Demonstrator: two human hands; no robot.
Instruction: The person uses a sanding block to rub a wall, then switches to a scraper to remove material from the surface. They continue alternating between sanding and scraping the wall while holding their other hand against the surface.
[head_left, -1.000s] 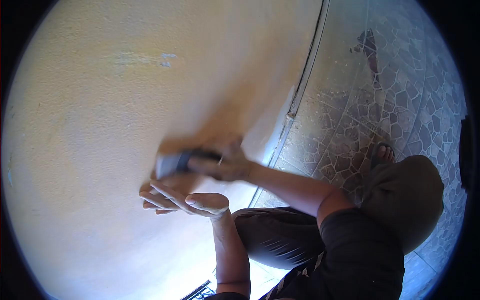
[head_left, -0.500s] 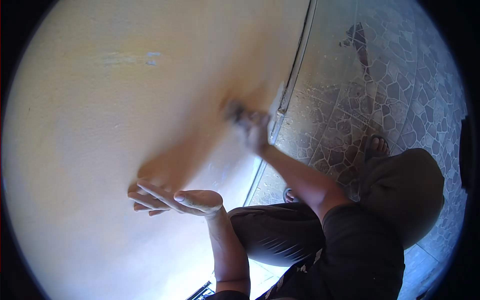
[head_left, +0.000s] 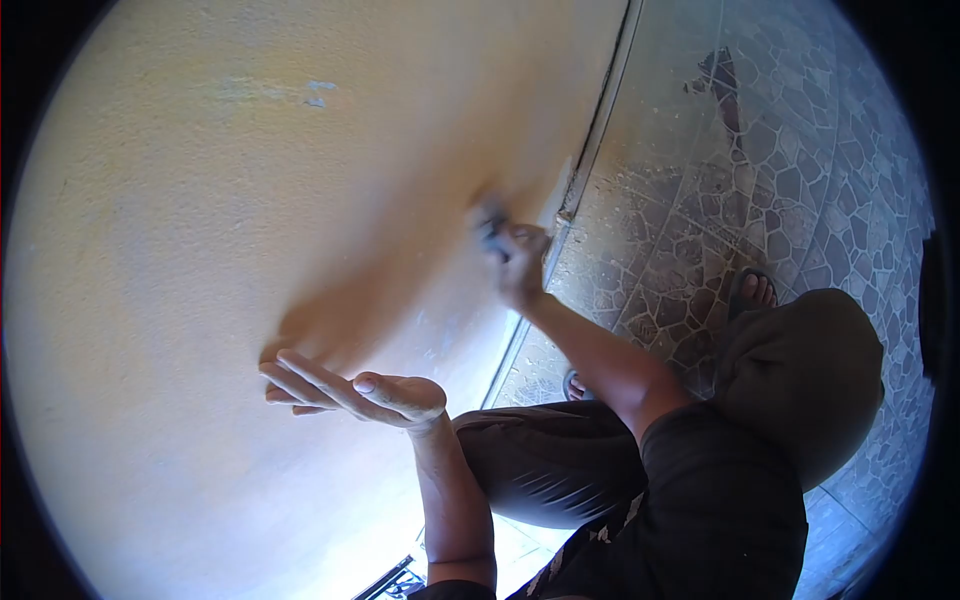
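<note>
My right hand (head_left: 520,265) is closed around a small dark tool (head_left: 490,224), which is smeared by motion, so its exact kind cannot be made out. The tool is at the lower part of a yellowish wall (head_left: 200,230), close to where the wall meets the floor. My left hand (head_left: 350,388) has its fingers stretched out along the same wall and holds nothing. Whether its fingertips press on the surface is hard to tell. A long shadow runs across the wall between the two hands.
Pale flaked spots (head_left: 318,93) mark the wall. Alongside its base runs a narrow ledge (head_left: 600,110), then a stone-patterned floor (head_left: 790,190) with crumbs and a dark stain. My bent knees (head_left: 550,465) and sandalled foot (head_left: 757,290) are close by.
My right hand and the dark tool have shifted a little to the right in the view, toward the wall's base. My left hand has stayed nearly in place.
</note>
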